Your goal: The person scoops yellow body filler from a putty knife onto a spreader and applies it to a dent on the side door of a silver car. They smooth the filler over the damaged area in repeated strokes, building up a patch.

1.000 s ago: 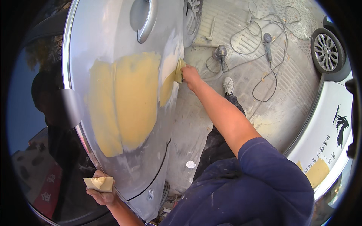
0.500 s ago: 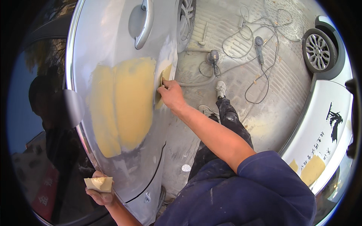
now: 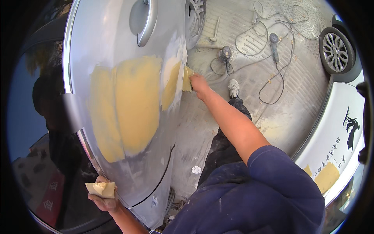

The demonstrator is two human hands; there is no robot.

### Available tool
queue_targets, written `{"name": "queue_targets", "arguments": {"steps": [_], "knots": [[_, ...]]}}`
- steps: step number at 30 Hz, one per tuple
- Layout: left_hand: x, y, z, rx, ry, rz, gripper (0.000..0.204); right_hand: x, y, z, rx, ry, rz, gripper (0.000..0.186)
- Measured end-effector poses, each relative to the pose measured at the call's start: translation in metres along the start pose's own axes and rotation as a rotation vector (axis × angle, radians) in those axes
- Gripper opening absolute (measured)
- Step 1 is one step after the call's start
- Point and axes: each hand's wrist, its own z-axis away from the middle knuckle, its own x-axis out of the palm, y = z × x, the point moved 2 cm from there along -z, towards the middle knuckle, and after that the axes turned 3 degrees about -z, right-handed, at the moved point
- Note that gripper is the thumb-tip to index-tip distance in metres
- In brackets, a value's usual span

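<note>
My left hand, low on the left by the window edge, grips a small flat putty board with a dab of pale yellow putty on it. Closed on a yellowish putty spreader is my right hand, at the lower edge of the silver car door. Whether the spreader touches the door cannot be told. A broad yellow putty patch covers the middle of the door. A narrower putty patch lies closer to the spreader, below the body crease.
A chrome door handle juts out above the patches. On the dusty floor lie a corded sander, another corded tool, looped cables and a hammer-like tool. A white car with putty spots stands at right.
My right hand has moved right with the spreader, from over the lower door to its edge, uncovering the narrow putty patch. My left hand keeps holding the board.
</note>
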Motion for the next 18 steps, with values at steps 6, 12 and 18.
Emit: {"name": "queue_targets", "arguments": {"steps": [6,12,18], "knots": [[0.002,0.001,0.003,-0.021,0.011,-0.034,0.091,0.020,0.005,-0.031,-0.054,0.004,0.186,0.031],[0.001,-0.004,0.002,0.013,-0.039,-0.051,0.094,0.046,-0.017,0.037,-0.116,-0.061,0.118,0.034],[0.000,-0.008,0.003,0.024,0.016,-0.025,0.093,0.081,-0.030,0.126,-0.348,-0.028,0.356,0.050]]}}
